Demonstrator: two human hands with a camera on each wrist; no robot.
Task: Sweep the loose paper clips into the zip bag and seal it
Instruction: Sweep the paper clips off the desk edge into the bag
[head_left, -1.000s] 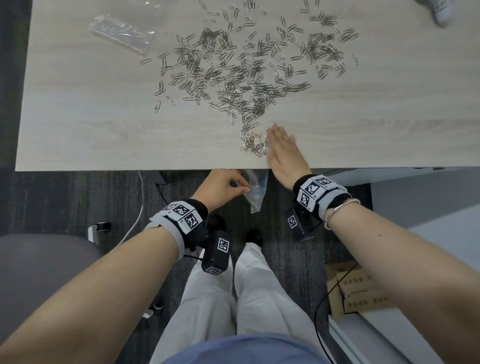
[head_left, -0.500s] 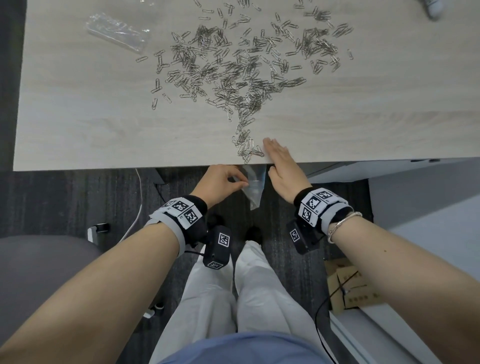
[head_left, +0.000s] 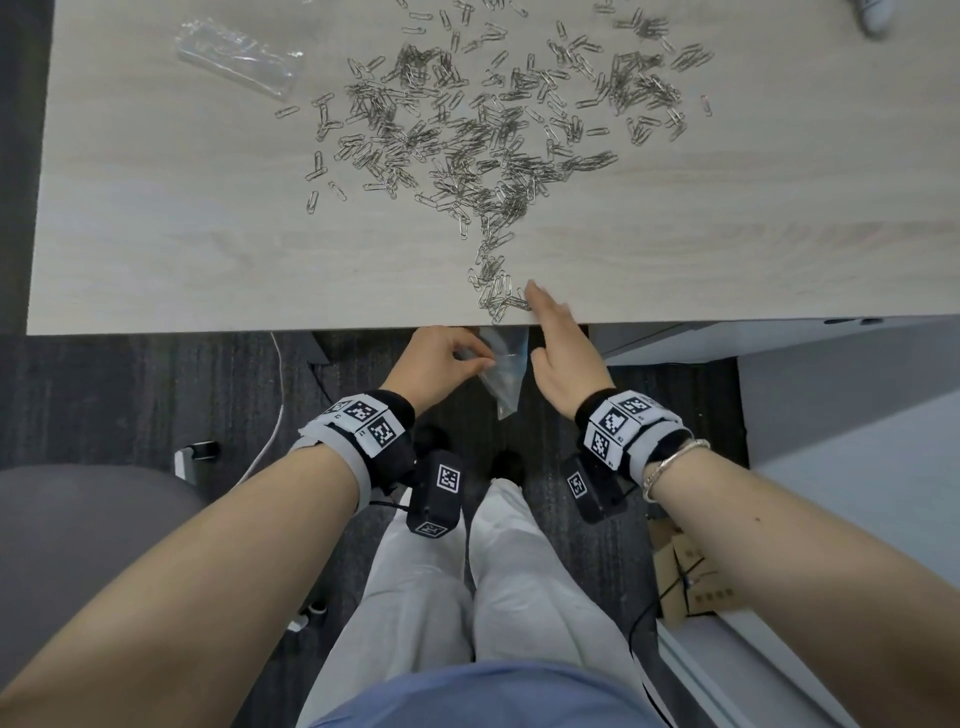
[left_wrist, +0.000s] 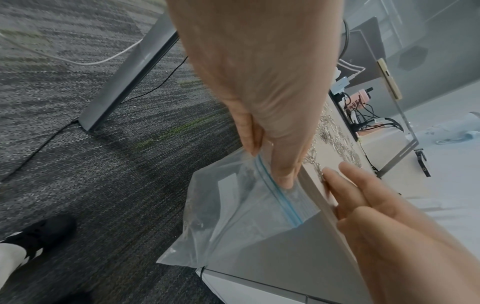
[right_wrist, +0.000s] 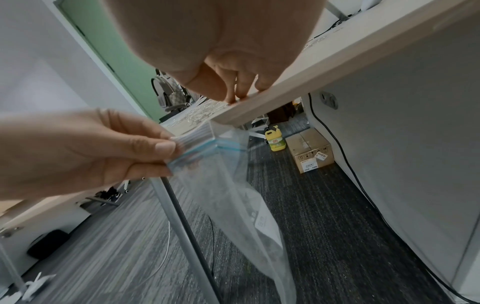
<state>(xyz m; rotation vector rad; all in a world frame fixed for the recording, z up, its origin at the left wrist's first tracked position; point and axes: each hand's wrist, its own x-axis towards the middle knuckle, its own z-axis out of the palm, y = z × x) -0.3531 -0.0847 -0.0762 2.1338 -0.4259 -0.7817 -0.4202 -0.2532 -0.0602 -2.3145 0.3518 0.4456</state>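
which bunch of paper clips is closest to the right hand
The small cluster at the near table edge, right by the right hand, just above the zip bag; the big spread lies farther back.

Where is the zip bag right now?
In the head view the zip bag hangs just below the table's near edge, pinched at its top by the left hand, with the right hand beside it.
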